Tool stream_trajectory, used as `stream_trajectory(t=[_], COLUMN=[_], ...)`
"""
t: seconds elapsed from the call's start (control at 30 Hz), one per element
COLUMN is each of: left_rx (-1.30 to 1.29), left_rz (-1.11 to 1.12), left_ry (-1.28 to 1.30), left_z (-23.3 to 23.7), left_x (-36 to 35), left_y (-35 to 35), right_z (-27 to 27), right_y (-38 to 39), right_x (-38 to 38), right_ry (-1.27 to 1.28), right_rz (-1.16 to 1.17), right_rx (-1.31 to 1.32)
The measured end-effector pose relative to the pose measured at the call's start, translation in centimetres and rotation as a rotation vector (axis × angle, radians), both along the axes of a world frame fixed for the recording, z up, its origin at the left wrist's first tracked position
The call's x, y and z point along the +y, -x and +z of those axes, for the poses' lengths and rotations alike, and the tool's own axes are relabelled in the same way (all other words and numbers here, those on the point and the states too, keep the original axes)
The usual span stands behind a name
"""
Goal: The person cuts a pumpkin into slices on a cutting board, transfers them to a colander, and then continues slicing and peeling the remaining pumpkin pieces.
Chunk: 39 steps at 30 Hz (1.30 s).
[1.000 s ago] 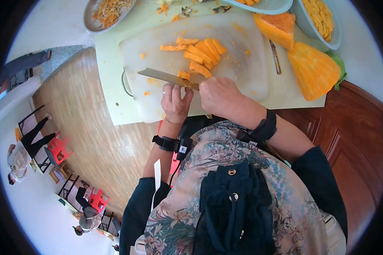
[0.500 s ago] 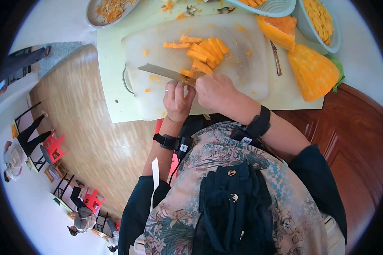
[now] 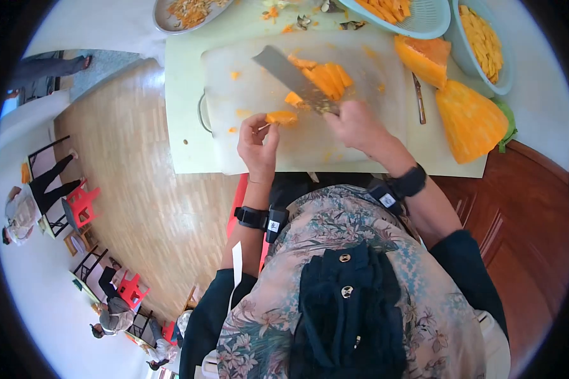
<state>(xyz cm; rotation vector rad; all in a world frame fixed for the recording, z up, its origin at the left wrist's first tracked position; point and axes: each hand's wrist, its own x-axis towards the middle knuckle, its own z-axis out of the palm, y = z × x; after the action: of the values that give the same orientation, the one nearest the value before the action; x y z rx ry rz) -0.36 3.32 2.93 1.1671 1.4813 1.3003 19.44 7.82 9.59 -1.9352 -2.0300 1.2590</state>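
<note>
My right hand [image 3: 359, 129] grips the handle of a wide-bladed knife [image 3: 291, 72], its blade slanting up and left over the pale cutting board [image 3: 234, 95]. Between the fingertips of my left hand [image 3: 258, 142] is a small orange pumpkin piece [image 3: 281, 118], held near the board's lower left. Several cut pumpkin slices [image 3: 332, 77] lie partly behind the blade. The two hands are apart.
Large pumpkin chunks [image 3: 471, 120] and a small knife [image 3: 418, 98] lie right of the board. Two blue baskets [image 3: 506, 69] of cut pieces stand at top right, a bowl of scraps [image 3: 164, 22] at top left. Seated people [image 3: 117, 316] are far left.
The knife and my right hand have moved right and swung away from my left hand. My left hand now holds a pumpkin piece clear of the blade. The view has shifted slightly.
</note>
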Motion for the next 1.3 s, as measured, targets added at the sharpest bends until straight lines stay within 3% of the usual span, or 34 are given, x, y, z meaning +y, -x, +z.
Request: stream_trajectory(t=[0.03, 0.13, 0.37, 0.43, 0.47, 0.57, 0.67, 0.8, 1.1, 1.3], left_rx=[-0.293, -0.394, -0.279, 0.044, 0.043, 0.581, 0.786, 0.928, 0.814, 0.822], left_rz=[0.035, 0.061, -0.038, -0.103, -0.105, -0.229, -0.322, -0.361, -0.387, -0.368], left_ry=[0.122, 0.173, 0.145, 0.058, 0.054, -0.147, -0.258, -0.152, -0.231, -0.158], left_z=[0.0, 0.6, 0.4, 0.3, 0.3, -0.2, 1.6, 2.4, 1.5, 1.6], left_x=[0.0, 0.7, 3.7, 4.4, 4.4, 4.6, 4.5, 5.0, 6.4, 6.6], left_y=[0.2, 0.3, -1.1, -1.9, -2.3, -3.4, -5.2, -6.9, -6.7, -7.2], right_z=[0.6, 2.0, 0.3, -0.7, -1.1, -2.7, -3.5, -4.8, -4.7, -4.1], right_y=[-1.1, -3.9, -9.2, -9.8, -9.9, -9.8, -10.0, -10.5, -9.6, -7.8], right_x=[-0.5, -1.9, -6.4, -7.1, -7.2, -7.0, -6.3, -4.8, -2.1, -1.8], right_ry=[0.014, 0.199, 0.306, 0.356, 0.351, 0.43, 0.505, 0.53, 0.594, 0.617], right_rz=[-0.072, -0.258, -0.537, -0.675, -0.676, -0.816, -0.8, -0.673, -0.438, -0.421], right_rx=[0.068, 0.183, 0.331, 0.47, 0.47, 0.637, 0.74, 0.784, 0.72, 0.727])
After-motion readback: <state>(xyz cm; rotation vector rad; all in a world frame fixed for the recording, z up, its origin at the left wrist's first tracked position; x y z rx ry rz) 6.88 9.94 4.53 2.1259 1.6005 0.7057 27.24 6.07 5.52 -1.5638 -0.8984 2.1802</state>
